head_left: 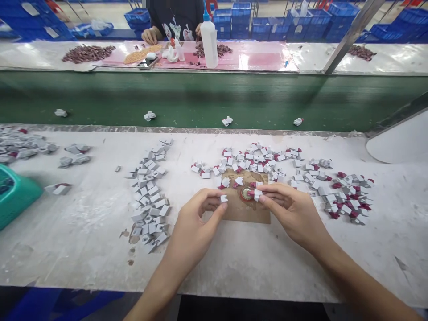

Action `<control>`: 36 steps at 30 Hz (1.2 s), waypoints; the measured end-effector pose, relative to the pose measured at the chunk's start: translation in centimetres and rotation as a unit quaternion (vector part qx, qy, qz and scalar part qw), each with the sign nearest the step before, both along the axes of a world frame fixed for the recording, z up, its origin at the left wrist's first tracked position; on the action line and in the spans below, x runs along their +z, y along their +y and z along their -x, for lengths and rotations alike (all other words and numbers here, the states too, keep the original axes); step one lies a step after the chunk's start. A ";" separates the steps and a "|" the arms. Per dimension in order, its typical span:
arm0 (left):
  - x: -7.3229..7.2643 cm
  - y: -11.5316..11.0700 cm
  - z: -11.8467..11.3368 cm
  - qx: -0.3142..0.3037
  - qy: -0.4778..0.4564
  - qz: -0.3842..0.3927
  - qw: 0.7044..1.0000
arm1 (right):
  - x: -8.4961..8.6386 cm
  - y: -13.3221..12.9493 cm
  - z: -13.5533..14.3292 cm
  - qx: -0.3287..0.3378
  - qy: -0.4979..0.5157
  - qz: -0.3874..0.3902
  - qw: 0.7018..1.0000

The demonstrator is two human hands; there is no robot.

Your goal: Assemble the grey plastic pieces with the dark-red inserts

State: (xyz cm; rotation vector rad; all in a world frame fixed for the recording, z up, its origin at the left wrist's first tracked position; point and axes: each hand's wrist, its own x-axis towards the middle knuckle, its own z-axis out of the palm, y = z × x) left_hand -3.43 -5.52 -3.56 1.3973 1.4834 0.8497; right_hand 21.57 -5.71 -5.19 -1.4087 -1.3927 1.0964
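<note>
— Where do we hold our pieces, relative to the red-rimmed dish (246,195)?
— Our left hand (198,223) pinches a pale grey piece (224,199) left of the dish; our right hand (294,214) grips a grey-and-red piece (257,195) at its right edge, long axis roughly sideways, red end pointing left.
— Which hand do we have nearer the dish?
— Our right; the two pieces face each other across it, apart.

Light is bright; glare whitens the pink mat (267,59) — the blue crates (240,18) look soft.
</note>
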 end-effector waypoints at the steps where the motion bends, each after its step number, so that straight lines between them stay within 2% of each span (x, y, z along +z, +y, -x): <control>1: 0.1 0.1 -0.3 0.000 -0.015 0.000 1.000 | 0.0 0.0 0.0 0.001 -0.005 -0.002 1.000; 6: 0.6 0.9 -1.2 -0.018 -0.089 0.021 0.996 | 0.9 0.0 -0.1 -0.009 0.010 -0.007 1.000; 14: 1.9 2.6 -3.2 -0.068 -0.199 0.029 0.977 | 2.4 0.6 -0.4 -0.004 0.213 0.061 0.975; 18: 2.1 2.9 -4.1 -0.081 -0.232 0.035 0.969 | 2.2 0.6 -0.4 -0.014 0.241 0.071 0.968; 21: 2.1 2.9 -4.4 -0.081 -0.234 0.039 0.968 | 2.1 0.5 -0.5 -0.028 0.224 0.066 0.972; 27: 1.8 3.1 -4.5 -0.096 -0.222 0.025 0.970 | 2.2 0.6 -0.4 -0.013 0.223 0.041 0.974; 32: 1.6 2.9 -4.2 -0.127 -0.151 -0.016 0.980 | 2.5 0.5 -0.4 0.029 0.160 0.006 0.987; 36: 2.1 3.0 -3.7 -0.150 -0.113 -0.046 0.981 | 3.0 0.8 -0.8 0.059 0.138 -0.020 0.988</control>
